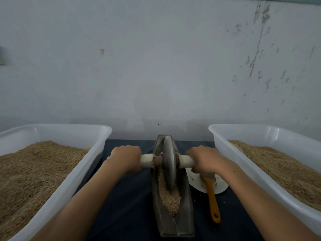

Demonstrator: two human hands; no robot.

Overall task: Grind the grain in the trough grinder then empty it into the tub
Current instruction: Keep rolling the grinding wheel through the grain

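A boat-shaped metal trough grinder lies lengthwise on the dark table between two tubs. Its grey grinding wheel stands upright in the trough, toward the far end. Tan grain fills the near part of the trough bottom. A pale axle handle passes through the wheel. My left hand grips the handle's left end. My right hand grips the right end. A white tub with grain stands on the right, and another white tub heaped with grain on the left.
A white plate lies just right of the trough, with an orange-handled brush resting across it. Dark blue cloth covers the table. A scuffed pale wall rises directly behind.
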